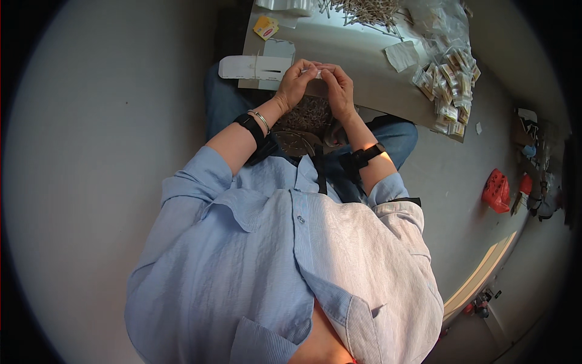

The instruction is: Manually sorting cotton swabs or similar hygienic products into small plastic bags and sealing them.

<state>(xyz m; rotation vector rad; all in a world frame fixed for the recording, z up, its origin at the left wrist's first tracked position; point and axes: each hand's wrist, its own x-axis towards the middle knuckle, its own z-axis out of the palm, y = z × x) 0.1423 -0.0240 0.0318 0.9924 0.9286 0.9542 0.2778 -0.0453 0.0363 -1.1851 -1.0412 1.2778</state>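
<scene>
Both hands meet near the twelve o'clock part of the view, just above the person's lap. The left hand (295,82) and the right hand (338,85) are brought together, fingertips pinched on a small clear packet (314,71) held between them; the packet is too small to make out in detail. Each wrist carries a black strap, and the left wrist also bears a thin metal bangle (262,120). Beneath and beyond the hands lies the counter (357,60), a grey board reaching toward one o'clock. At eleven o'clock from the hands, a flat white cardboard piece (251,67) hangs over the counter's near left edge, and farther out in the same direction sits a small yellow packet (265,27). At twelve to one o'clock, at the counter's far edge, a heap of thin pale sticks (367,11) lies spread. At two to three o'clock from the hands, a pile of filled clear packets (448,88) crowds the counter's right end, with a white scrap of paper (400,56) just beside it. Well apart, at three o'clock on the floor, lies a red bag (496,190).
</scene>
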